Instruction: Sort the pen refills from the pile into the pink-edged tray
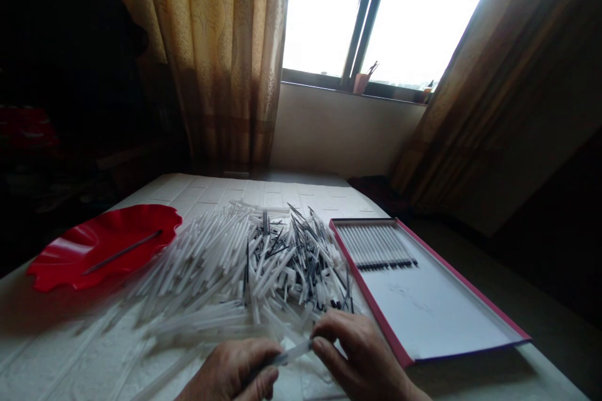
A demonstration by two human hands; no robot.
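My left hand (235, 369) and my right hand (360, 357) meet at the near edge of the table, both pinching one clear pen tube (294, 353) between their fingertips. Just beyond them lies a large heap of clear pen barrels and black refills (244, 257). To the right is a flat red-rimmed box lid (437, 313) with a neat row of assembled pens (376, 245) at its far end.
A red wavy-edged plate (70, 257) holding a single dark pen (123, 252) sits at the left of the white table (56, 351). Curtains and a bright window stand behind. Dark furniture fills the left background.
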